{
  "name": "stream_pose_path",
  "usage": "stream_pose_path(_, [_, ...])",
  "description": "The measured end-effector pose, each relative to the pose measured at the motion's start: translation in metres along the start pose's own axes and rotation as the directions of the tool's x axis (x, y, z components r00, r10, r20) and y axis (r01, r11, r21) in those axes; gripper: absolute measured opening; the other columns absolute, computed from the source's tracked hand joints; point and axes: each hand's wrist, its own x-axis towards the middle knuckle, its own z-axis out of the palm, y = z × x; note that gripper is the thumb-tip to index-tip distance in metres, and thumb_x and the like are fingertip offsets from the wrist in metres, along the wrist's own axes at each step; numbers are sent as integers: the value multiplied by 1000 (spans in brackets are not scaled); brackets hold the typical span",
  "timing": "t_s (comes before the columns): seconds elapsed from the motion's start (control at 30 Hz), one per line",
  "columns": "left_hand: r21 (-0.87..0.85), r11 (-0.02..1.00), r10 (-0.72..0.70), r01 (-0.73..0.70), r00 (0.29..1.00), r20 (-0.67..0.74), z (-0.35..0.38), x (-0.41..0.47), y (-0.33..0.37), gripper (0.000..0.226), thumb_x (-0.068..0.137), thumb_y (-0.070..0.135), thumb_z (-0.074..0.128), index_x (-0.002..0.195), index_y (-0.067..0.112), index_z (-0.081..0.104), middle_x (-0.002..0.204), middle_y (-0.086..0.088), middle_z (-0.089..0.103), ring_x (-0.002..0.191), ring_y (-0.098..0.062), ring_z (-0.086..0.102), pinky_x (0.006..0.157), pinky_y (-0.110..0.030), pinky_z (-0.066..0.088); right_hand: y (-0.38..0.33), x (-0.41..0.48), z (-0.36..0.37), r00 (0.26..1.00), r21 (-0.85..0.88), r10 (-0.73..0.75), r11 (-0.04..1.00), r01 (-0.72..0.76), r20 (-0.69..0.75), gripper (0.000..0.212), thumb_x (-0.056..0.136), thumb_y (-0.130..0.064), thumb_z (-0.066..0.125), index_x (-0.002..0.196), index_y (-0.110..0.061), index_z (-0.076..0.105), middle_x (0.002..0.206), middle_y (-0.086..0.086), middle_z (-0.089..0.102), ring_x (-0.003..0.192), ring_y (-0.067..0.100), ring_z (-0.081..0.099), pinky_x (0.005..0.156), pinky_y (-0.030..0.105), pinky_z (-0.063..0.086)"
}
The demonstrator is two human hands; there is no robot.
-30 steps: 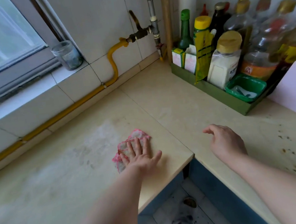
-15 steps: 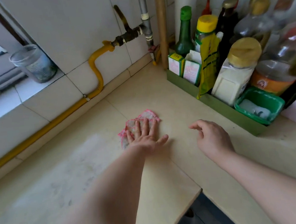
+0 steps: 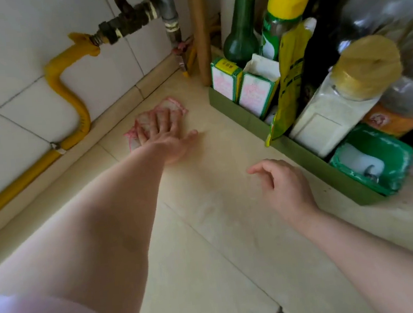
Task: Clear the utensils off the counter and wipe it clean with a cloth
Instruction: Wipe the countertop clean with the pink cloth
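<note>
A pink and white cloth (image 3: 169, 106) lies flat on the beige counter (image 3: 233, 230), close to the back wall near the corner. My left hand (image 3: 167, 137) presses down on it with straight, spread fingers, and most of the cloth is covered by them. My right hand (image 3: 279, 184) hovers over the counter to the right, fingers loosely curled and holding nothing. No utensils are visible on the counter.
A green tray (image 3: 236, 112) along the right wall holds bottles, small boxes, a yellow pouch and a green tub (image 3: 376, 161). A yellow gas pipe (image 3: 66, 94) runs along the tiled back wall. The counter's front edge lies at bottom right.
My left hand has pushed the cloth away from me across the counter toward the back wall and corner. My right hand stayed loosely curled. The view moved closer in.
</note>
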Motion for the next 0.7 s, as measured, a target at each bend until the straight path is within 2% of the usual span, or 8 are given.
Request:
stream_pose_path(0.1, [-13, 1000, -21, 21, 1000, 0, 1, 1, 6, 83, 90, 73, 20, 150, 33, -20, 157, 2, -31, 143, -20, -31, 115, -54, -16, 9, -3, -6, 1000, -3, -21, 1000, 21, -9, 29, 80, 5, 59, 87, -21, 72, 90, -5, 73, 88, 21, 66, 74, 31, 52])
stream_pose_path(0.2, [-19, 1000, -11, 11, 1000, 3, 8, -7, 24, 83, 90, 73, 20, 151, 33, -19, 157, 1, -30, 143, -21, -32, 115, -54, -16, 20, -10, -15, 999, 26, 31, 999, -30, -29, 32, 76, 7, 56, 84, -20, 73, 90, -3, 73, 89, 23, 66, 78, 34, 53])
stream_pose_path(0.33, [26, 998, 53, -53, 998, 26, 22, -30, 59, 81, 90, 72, 20, 151, 34, -18, 157, 2, -31, 142, -20, -32, 114, -55, -18, 39, -30, -29, 995, 61, 97, 994, -95, -29, 38, 74, 10, 52, 81, -20, 73, 89, -3, 73, 89, 23, 67, 78, 39, 55])
stream_pose_path(0.7, [118, 952, 270, -282, 957, 109, 101, -144, 174, 82, 88, 75, 19, 150, 37, -18, 159, 4, -27, 143, -24, -31, 114, -58, -15, 81, -114, -94, 977, 8, 145, 989, -146, -154, 35, 75, 11, 55, 80, -18, 75, 89, 2, 74, 86, 29, 67, 76, 35, 53])
